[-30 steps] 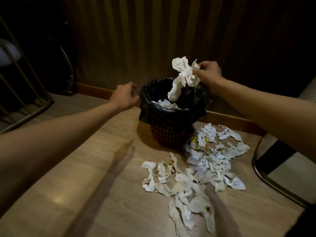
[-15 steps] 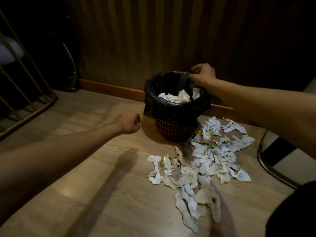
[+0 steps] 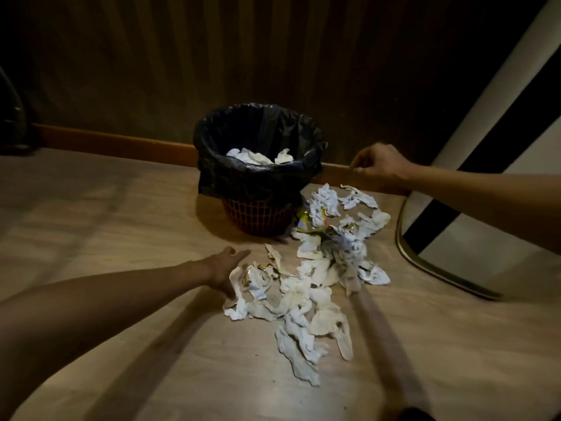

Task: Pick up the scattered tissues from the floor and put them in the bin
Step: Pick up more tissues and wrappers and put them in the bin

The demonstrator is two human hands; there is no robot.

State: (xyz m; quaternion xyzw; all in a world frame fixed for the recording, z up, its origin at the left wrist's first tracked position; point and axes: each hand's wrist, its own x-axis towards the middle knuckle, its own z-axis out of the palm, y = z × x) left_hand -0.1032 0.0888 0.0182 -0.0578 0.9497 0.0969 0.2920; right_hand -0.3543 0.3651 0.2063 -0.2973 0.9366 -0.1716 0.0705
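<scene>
Head view, looking down on a dim wooden floor (image 3: 106, 344). Nearest, two bare forearms reaching in from the left and right edges, well apart from each other. At centre, a loose pile of crumpled white tissues (image 3: 309, 287) spread over the floor, running from a long twisted piece at the near end up toward the far right, with a yellow wrapper (image 3: 305, 221) tucked into the far end of the pile just beside the bin. Left hand (image 3: 227, 270) low at the near left edge of the pile, fingers spread open and palm turned toward the tissues, touching or almost touching the closest piece, nothing gripped. To the right, a curved gold-coloured metal rim (image 3: 425, 262) edging a pale panel with a dark stripe. Farther back at centre, a small red mesh bin (image 3: 258, 215) lined with a black plastic bag (image 3: 252, 174) folded over its rim, standing upright on the floor, with a few white tissues (image 3: 261, 156) already lying inside. Right hand (image 3: 379, 164) raised to the right of the bin and apart from it, above the far end of the pile, fingers loosely curled and empty. Farthest, a wooden skirting board (image 3: 115, 144) along the base of a dark striped wall (image 3: 273, 56).
</scene>
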